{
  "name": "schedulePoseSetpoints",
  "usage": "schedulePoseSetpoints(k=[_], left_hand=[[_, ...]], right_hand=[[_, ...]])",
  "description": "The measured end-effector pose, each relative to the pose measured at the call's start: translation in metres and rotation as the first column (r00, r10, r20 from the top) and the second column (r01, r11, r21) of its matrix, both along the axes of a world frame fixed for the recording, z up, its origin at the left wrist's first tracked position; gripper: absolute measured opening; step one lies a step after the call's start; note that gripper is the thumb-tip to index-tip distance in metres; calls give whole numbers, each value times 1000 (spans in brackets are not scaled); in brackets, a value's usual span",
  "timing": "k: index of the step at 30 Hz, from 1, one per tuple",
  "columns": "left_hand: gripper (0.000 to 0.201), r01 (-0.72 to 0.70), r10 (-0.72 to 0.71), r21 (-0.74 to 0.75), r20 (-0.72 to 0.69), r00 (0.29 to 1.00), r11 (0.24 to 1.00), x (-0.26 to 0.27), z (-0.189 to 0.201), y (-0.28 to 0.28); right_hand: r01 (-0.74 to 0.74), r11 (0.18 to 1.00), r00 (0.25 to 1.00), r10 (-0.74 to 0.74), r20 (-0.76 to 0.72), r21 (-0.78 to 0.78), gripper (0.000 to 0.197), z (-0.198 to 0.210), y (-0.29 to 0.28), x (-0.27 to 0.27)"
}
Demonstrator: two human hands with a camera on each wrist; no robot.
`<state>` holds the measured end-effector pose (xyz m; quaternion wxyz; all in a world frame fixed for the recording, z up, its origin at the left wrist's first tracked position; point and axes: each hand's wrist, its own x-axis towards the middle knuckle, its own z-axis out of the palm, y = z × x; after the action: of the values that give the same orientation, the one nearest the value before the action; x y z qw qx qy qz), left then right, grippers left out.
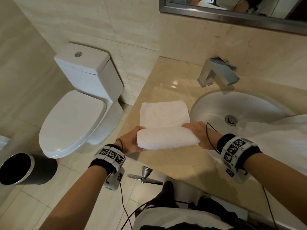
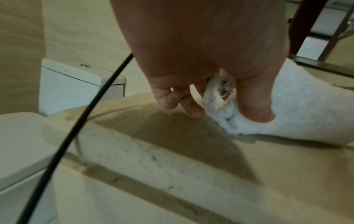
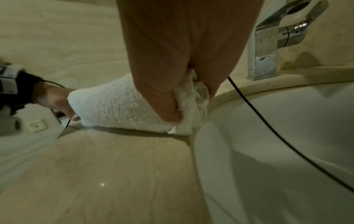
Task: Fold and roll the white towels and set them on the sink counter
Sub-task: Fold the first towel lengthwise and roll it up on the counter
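Gripping towel point(image 1: 166, 128) ends (half rolled): left hand point(image 1: 131, 143), right hand point(image 1: 199, 133).

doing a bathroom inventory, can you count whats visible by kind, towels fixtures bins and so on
white towels: 2, one half-rolled towel held at its ends by the left hand and right hand, one loose towel at the right edge
toilet: 1
sink basin: 1
faucet: 1
black bin: 1
mirror: 1
total: 7
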<state>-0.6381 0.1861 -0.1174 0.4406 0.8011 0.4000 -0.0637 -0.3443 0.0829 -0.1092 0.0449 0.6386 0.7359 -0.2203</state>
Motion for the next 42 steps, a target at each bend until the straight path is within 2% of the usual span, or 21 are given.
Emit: schedulePoseSetpoints(k=[3, 6, 8, 11, 13, 15, 17, 20, 22, 23, 24, 25, 27, 28, 29, 31, 34, 36, 38, 40, 42], left_hand=[[69, -13, 12, 50, 8, 1000, 999, 1, -4, -1], [78, -92, 94, -26, 123, 988, 995, 2, -5, -2], [85, -192, 222, -134, 266, 938, 972, 4, 0, -2], [97, -305, 340, -149, 407, 848, 940, 11, 18, 9], [88, -366, 382, -126, 447, 809, 922, 15, 31, 24], [92, -401, 405, -123, 506, 761, 908, 16, 44, 37], [99, -423, 439, -168, 559, 704, 891, 18, 61, 46], [93, -412, 445, -212, 636, 631, 886, 20, 84, 54], [97, -403, 436, -206, 630, 642, 892, 15, 86, 54], [100, -401, 432, -195, 604, 670, 895, 12, 83, 52], [104, -392, 423, -181, 559, 713, 902, 6, 76, 49], [106, -373, 409, -176, 499, 764, 911, -1, 67, 45], [99, -287, 339, -189, 363, 868, 939, -14, 46, 31], [94, -228, 280, -199, 297, 913, 953, -18, 37, 21], [90, -176, 224, -211, 231, 947, 961, -23, 28, 13], [78, -130, 170, -270, 129, 977, 954, -28, 12, -1], [71, -141, 214, -373, 163, 963, 917, -31, 4, -12], [68, -90, 209, -459, 216, 954, 884, -27, 11, -14], [70, -3, 163, -521, 262, 951, 853, -24, 16, -16], [88, 2, 171, -518, 286, 943, 855, -24, 14, -17], [102, -10, 120, -334, 312, 943, 943, -23, 11, -17]], right_hand=[[-42, 978, 999, 47, -20, 205, 78, -7, -7, 4], [17, 967, 1000, -13, -18, 254, 71, -6, -8, 9], [45, 943, 998, -32, -47, 330, 68, 0, -2, 13], [67, 899, 996, -33, -87, 433, 63, 30, 18, 14], [196, 831, 980, -158, -118, 521, 45, 55, 35, 16], [348, 719, 936, -230, -267, 601, 45, 74, 46, 21], [372, 626, 922, -164, -350, 685, 48, 90, 52, 27], [306, 530, 940, -36, -339, 791, 48, 111, 61, 29], [275, 509, 945, 12, -326, 816, 47, 114, 59, 28], [236, 532, 956, 21, -292, 813, 46, 110, 56, 26], [181, 582, 971, 21, -237, 793, 42, 102, 51, 23], [118, 673, 984, 20, -177, 730, 38, 90, 44, 21], [42, 910, 994, 5, -113, 413, 39, 68, 22, 14], [3, 973, 997, 16, -77, 232, 45, 57, 6, 10], [-39, 996, 999, 42, -32, 85, 52, 47, -9, 5], [-83, 990, 996, 80, -32, -116, 61, 33, -35, -3], [-93, 963, 985, 51, -167, -253, 61, 23, -51, -10], [-62, 935, 968, -30, -251, -349, 57, 25, -48, -10], [-2, 871, 909, -203, -364, -491, 39, 34, -43, -11], [142, 819, 803, -424, -419, -557, 9, 37, -33, -12], [392, 789, 721, -583, -374, -473, 16, 29, -25, -9]])
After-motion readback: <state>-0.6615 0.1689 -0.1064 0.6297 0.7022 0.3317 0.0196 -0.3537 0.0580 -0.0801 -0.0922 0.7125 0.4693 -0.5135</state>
